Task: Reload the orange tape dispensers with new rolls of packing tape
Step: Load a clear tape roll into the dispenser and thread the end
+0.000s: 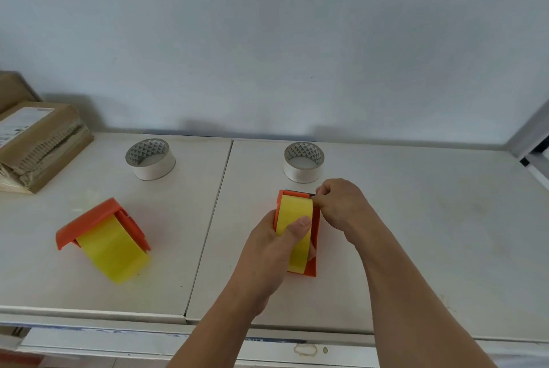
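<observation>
Left hand (277,244) clamps orange plastic dispenser (314,249), thumb pinning yellow tape roll (297,219); right hand (338,204) pinches its cutter end, probably threading tape.

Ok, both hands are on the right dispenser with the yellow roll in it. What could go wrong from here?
1. The right hand pinches at the far end of the held dispenser, probably beside its cutter; fingertips could get nicked.
2. The left hand has its thumb on the yellow roll; a slip could let the roll shift.
3. The white roll sits just behind the right hand and could get knocked.
</observation>
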`<state>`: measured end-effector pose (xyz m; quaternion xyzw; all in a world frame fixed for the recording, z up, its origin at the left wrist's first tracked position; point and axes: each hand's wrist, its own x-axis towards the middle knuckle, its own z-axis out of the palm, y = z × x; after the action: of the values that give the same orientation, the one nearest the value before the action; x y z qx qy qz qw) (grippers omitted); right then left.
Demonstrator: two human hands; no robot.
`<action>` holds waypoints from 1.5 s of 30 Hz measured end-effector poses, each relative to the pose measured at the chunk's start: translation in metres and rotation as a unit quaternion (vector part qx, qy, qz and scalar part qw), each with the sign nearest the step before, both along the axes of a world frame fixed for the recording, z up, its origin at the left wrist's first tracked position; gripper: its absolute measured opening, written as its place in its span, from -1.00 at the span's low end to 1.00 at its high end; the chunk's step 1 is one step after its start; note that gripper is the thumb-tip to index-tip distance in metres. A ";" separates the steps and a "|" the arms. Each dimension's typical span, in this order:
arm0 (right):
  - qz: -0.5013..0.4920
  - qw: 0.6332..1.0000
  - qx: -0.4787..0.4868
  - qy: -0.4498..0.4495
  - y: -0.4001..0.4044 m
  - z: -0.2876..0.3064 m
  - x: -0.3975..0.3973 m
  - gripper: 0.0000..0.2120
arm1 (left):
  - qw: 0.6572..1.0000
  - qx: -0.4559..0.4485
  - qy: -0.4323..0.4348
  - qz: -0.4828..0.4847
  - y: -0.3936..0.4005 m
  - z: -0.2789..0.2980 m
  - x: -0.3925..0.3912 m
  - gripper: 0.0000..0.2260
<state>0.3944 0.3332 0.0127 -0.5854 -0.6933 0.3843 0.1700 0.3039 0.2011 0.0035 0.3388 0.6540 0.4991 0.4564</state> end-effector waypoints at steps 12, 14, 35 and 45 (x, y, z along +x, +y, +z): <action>-0.023 0.997 0.073 -0.013 0.028 -0.028 -0.011 -0.77 | 0.999 -0.001 -0.003 -0.040 -0.003 0.000 -0.009 -0.57; -0.061 0.996 0.070 0.017 0.031 -0.032 -0.011 -0.77 | 0.999 -0.009 -0.002 -0.046 -0.005 0.000 -0.011 -0.60; -0.122 0.980 0.010 0.157 0.054 -0.041 -0.020 -0.77 | 0.982 -0.096 -0.093 -0.132 0.004 0.027 -0.028 -0.58; -0.138 0.980 0.026 0.140 0.058 -0.047 -0.014 -0.74 | 0.975 -0.139 -0.106 -0.137 0.010 0.030 -0.033 -0.44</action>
<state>0.3807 0.3913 -0.0344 -0.6112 -0.5850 0.4173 0.3317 0.2710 0.2108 0.0338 0.3039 0.6124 0.3692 0.6296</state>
